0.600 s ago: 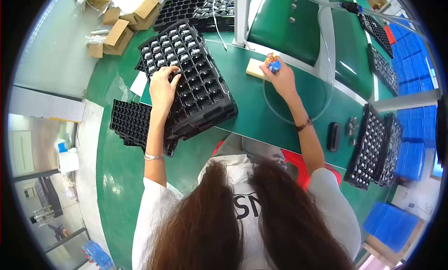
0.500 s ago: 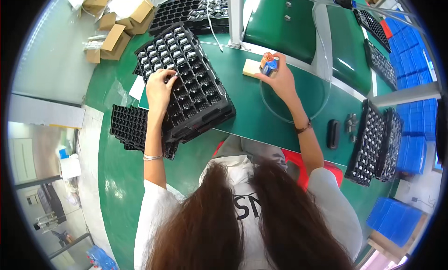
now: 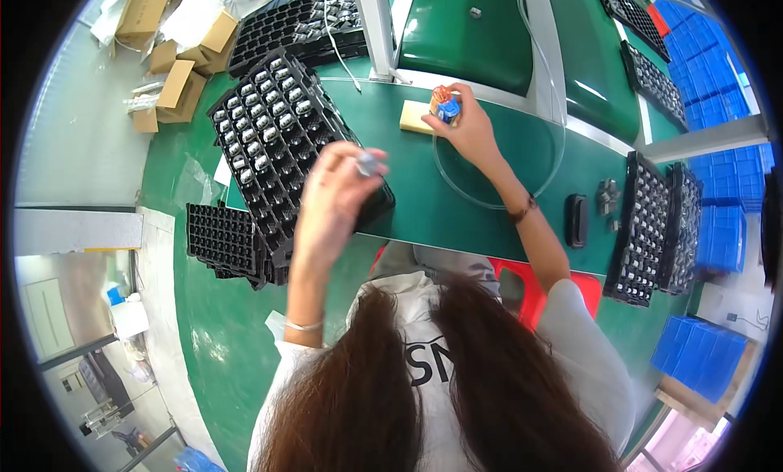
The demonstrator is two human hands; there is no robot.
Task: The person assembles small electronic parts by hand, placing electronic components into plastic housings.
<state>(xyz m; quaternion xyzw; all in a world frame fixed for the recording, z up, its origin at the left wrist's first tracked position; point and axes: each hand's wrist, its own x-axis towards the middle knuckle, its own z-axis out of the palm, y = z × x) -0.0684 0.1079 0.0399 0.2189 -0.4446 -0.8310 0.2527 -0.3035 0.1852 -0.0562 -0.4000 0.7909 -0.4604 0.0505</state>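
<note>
Here we have the left hand (image 3: 333, 193), blurred, just left of the frame's middle, its fingers pinching a small grey metal part (image 3: 367, 165) in front of the right edge of the black tray (image 3: 281, 164), whose upper-left cells we see filled with silvery pieces. Up at upper centre we watch the right hand (image 3: 468, 130), fingers curled around a blue-and-orange object (image 3: 446, 108), right beside a pale yellow block (image 3: 413, 116) on the green table (image 3: 510, 166), and beyond it we spot a green belt (image 3: 465, 44) at the top.
</note>
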